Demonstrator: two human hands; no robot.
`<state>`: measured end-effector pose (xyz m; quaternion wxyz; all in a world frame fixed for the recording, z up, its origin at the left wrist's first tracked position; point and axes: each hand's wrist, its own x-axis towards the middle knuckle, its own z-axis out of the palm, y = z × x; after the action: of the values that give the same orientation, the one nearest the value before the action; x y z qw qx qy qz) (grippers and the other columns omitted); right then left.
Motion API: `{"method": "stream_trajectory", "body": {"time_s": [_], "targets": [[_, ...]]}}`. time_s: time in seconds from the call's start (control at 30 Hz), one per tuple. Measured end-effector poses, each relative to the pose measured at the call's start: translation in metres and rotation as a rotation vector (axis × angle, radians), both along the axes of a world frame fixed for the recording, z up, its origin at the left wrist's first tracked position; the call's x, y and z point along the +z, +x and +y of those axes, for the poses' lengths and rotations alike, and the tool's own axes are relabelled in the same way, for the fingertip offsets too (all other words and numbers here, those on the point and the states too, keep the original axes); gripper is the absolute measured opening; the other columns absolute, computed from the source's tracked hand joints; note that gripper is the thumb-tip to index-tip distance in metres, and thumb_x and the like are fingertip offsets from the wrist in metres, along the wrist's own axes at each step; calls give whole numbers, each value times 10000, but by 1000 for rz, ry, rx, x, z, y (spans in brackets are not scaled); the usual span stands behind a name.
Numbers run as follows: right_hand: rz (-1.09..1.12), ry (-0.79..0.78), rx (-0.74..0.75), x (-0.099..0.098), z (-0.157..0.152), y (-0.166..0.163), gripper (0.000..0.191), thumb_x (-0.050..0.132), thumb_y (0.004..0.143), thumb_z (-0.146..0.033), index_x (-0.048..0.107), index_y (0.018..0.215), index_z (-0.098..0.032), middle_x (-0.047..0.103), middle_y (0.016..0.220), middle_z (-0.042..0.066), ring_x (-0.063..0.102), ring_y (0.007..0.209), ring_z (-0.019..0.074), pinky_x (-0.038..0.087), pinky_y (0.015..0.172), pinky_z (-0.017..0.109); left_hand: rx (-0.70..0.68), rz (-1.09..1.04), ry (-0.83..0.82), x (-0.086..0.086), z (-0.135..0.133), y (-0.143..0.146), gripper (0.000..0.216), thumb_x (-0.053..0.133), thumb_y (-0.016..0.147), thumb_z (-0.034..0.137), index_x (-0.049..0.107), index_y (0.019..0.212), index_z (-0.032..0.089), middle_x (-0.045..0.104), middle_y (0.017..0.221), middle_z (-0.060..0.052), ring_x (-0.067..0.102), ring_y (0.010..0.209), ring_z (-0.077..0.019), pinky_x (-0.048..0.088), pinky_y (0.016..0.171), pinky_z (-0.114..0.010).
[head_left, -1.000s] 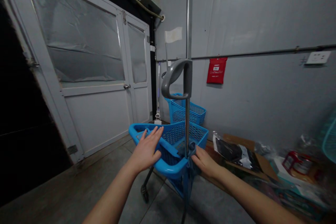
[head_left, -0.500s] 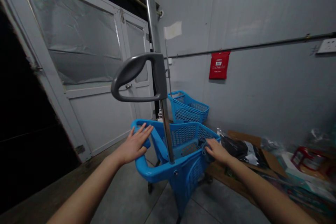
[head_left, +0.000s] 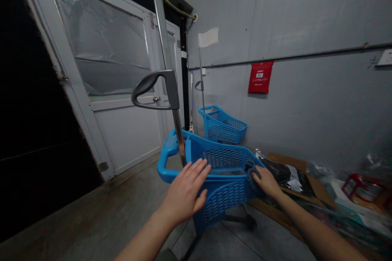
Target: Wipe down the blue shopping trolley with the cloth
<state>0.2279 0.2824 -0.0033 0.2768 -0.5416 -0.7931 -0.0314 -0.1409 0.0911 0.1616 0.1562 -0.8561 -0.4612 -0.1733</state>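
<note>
A blue plastic shopping cart (head_left: pixel 226 195) with mesh sides stands before me, its handle end turned to the left. From that end rises a metal pole (head_left: pixel 159 20) carrying a grey loop handle (head_left: pixel 171 89). My left hand (head_left: pixel 186 191) is open, fingers stretched out, over the cart's near side by the rim; whether it touches is unclear. At the right end, my right hand (head_left: pixel 266 180) grips a dark blue-grey cloth (head_left: pixel 251 171) draped over the cart's rim. Part of the cloth hangs down outside the basket, and the fingertips are partly hidden.
Behind stands a second, smaller-looking blue cart (head_left: pixel 225 126) with a white flag (head_left: pixel 208 37). A white door (head_left: pixel 131 138) is at left. On the right floor lie a cardboard box (head_left: pixel 318 183) and wrapped goods. A red pouch (head_left: pixel 260 77) hangs on the grey wall.
My left hand has left the cart's handle bar and moved right to its near side. The cart has turned, its handle end swinging away. My right hand stays on the cloth at the rim.
</note>
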Motion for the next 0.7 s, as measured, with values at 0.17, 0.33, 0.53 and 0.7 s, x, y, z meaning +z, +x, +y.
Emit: {"method": "stream_trajectory", "body": {"time_s": [0.17, 0.33, 0.53, 0.7], "targets": [[10, 53, -11, -11, -24, 2, 403, 423, 875, -382, 605, 1142, -141, 651, 1129, 143, 565, 1103, 297, 410, 978, 446, 299, 139, -196, -21, 50, 27, 693, 576, 824, 443, 393, 1414, 127, 428, 1459, -195, 337, 1382, -326, 265, 1123, -512], [14, 91, -67, -3, -51, -10, 374, 416, 905, -360, 602, 1153, -151, 648, 1131, 127, 564, 1086, 282, 405, 966, 431, 299, 201, -285, -29, 68, 16, 774, 698, 671, 473, 499, 1318, 98, 589, 1284, -224, 555, 1185, -350, 397, 1019, -476], [-50, 17, 102, 40, -81, -124, 418, 495, 906, -377, 524, 1307, -259, 598, 1232, 92, 516, 1147, 268, 338, 1002, 444, 253, 215, -288, -32, 70, 5, 1003, 703, 623, 521, 340, 1434, 57, 373, 1478, -244, 384, 1347, -352, 270, 1121, -467], [-86, -4, 184, 54, -83, -183, 451, 541, 904, -376, 485, 1335, -257, 558, 1270, 107, 502, 1152, 266, 366, 975, 408, 255, 225, -265, -33, 72, 0, 1011, 699, 630, 508, 298, 1466, 104, 301, 1530, -194, 289, 1404, -332, 169, 1157, -494]]}}
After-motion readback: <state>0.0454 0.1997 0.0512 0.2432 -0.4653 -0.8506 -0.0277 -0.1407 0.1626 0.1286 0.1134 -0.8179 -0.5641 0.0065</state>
